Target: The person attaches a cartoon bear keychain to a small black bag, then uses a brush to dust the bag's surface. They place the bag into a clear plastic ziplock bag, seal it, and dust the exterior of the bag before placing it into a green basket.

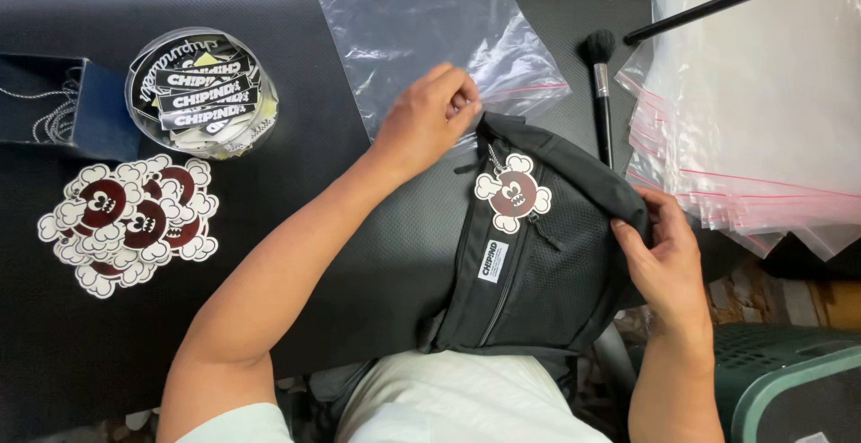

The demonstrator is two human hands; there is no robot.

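Left hand (429, 116) pinches the top edge of a soft black fabric sling bag with mesh front (529, 255); right hand (665, 264) grips its right side. Bag lies at mat edge over the lap, probably light, floppy; best held at seams. Cloud-shaped brown-white hang tag (512, 192) on zipper, white rectangular label (491, 261) below. Clear zip bag (430, 30) behind; matching tag pile (126, 223) left.

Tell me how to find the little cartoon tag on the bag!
Start at the black bag in the middle, held between the two hands. Near its top edge, just below the left hand, the tag hangs from a short chain. It is a brown round face ringed by white puffs, and unlike the matching ones in the pile at far left, it is alone and fixed to the bag.
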